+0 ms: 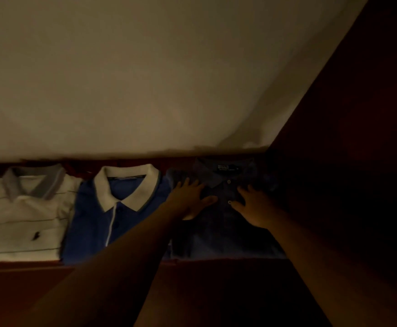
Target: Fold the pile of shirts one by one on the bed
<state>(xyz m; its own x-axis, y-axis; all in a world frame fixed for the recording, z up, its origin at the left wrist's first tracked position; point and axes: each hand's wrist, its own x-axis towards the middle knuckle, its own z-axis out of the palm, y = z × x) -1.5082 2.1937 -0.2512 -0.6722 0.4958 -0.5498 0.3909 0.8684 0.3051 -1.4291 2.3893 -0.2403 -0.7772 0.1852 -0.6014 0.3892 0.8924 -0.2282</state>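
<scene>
Dimly lit | pale surface beyond dark-red bed | left hand, right hand spread on navy shirt

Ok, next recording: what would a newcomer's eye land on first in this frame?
Three folded polo shirts lie side by side in dim light: a white striped shirt at the left, a blue shirt with a white collar in the middle, and a dark navy shirt at the right. The left hand and right hand rest flat on the dark one, either side of its buttons.

neck label on dark shirt, lettering too blurred to read
</scene>
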